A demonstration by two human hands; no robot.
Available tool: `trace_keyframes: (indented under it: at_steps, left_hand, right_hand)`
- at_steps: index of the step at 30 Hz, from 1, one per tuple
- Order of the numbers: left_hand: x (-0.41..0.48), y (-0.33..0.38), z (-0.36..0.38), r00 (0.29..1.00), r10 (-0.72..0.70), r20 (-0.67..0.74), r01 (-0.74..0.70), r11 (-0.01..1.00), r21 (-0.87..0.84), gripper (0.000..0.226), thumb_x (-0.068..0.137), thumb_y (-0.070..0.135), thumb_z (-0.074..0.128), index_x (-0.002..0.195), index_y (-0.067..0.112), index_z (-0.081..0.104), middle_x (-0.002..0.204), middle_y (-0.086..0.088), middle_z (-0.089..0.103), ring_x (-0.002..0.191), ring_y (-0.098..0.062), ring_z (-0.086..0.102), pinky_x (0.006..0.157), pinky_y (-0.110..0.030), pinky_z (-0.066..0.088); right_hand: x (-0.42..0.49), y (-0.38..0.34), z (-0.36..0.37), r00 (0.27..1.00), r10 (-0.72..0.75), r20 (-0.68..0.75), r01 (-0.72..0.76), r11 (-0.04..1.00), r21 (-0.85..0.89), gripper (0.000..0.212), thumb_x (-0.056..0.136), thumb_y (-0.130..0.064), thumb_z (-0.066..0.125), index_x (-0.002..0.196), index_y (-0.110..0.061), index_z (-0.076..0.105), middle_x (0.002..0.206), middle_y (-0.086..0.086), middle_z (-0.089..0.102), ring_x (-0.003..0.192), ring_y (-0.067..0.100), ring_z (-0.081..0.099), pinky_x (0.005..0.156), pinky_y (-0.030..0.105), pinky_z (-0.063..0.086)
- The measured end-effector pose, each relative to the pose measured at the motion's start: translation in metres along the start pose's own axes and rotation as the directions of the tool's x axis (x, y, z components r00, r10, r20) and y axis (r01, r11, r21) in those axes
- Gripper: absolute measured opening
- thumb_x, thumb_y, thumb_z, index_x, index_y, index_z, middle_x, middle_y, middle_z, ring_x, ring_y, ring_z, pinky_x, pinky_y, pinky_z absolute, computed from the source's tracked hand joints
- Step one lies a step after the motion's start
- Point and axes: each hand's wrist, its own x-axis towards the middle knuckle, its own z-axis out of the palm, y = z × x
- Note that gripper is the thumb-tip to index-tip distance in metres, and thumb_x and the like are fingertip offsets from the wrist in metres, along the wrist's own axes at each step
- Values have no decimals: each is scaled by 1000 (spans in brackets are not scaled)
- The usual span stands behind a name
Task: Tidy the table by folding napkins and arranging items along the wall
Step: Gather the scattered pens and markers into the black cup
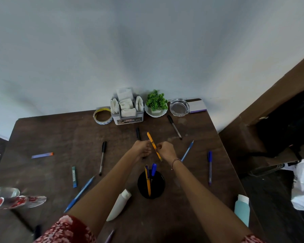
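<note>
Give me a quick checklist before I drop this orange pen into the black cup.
1. Grip on the orange pen: left hand and right hand both pinch it. Ok.
2. Cap on the pen: too small to tell. Cannot tell.
3. Black cup upright: it stands between the forearms. Ok.
4. Room in the cup: it holds a few standing pens, with open space beside them. Ok.
5. Way from the hands to the cup: nothing lies between them. Ok.
6. Black pen beyond the left hand: held or lying on the table? Cannot tell.
</note>
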Motion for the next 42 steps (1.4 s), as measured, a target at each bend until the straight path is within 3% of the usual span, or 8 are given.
trace_keyframes:
  at_steps: [9,13,20,23,26,30,34,42]
  left_hand:
    - [0,2,4,997,-8,72,11,999,-50,22,99,12,42,82,6,55,81,-12,60,73,-21,58,71,-27,47]
    - [-5,7,2,998,11,61,-5,997,-83,12,99,8,41,103,1,50,85,-16,61,70,-22,58,68,-29,49]
    - [-19,19,-3,993,122,3,-121,991,-49,18,94,-1,49,77,2,54,73,-14,61,51,-14,63,51,-21,53]
    - [-28,23,-7,975,223,-18,-223,975,26,10,90,-8,53,84,-3,60,70,-14,60,39,-6,61,47,-15,53]
    - [-40,27,-11,939,344,-16,-338,930,146,17,88,-3,58,103,-7,64,79,-13,67,54,-7,66,56,-15,55]
    - [-64,36,-18,818,575,-3,-515,735,441,22,85,11,66,107,7,71,97,-7,72,92,-15,66,87,-27,51]
    - [-92,40,-23,745,666,-39,-602,696,392,20,85,11,66,105,6,70,94,-7,72,84,-14,66,81,-26,52]
    - [-121,23,-38,716,691,-98,-635,703,319,20,81,15,72,99,6,71,91,-11,72,85,-25,70,84,-44,56]
  right_hand:
    - [1,4,8,1000,12,-7,-12,1000,19,23,89,-11,57,109,-4,67,108,14,68,105,23,62,89,33,51]
    - [-1,2,8,996,51,-74,-43,993,112,27,81,-12,70,107,-7,69,107,9,69,103,19,63,89,28,51]
    - [-11,-13,-5,989,61,-133,-24,964,265,23,79,-12,73,101,-13,71,99,3,71,91,13,65,74,23,53]
    - [-18,-17,-12,991,30,-134,13,951,310,22,79,-16,73,100,-16,72,95,3,72,88,12,66,75,25,55]
    - [-30,-22,-18,983,-23,-185,88,933,349,22,78,-19,74,101,-17,73,95,1,73,89,10,66,77,25,54]
    - [-53,-35,-30,951,-111,-289,213,912,350,23,79,-25,73,101,-18,73,94,-1,73,84,4,63,74,19,51]
    - [-74,-45,-40,921,-195,-336,308,894,326,22,81,-16,71,103,-16,72,97,0,73,81,-1,60,70,8,45]
    - [-109,-46,-37,899,-294,-325,397,860,320,23,80,-14,71,103,-18,73,96,-1,74,84,0,63,71,5,46]
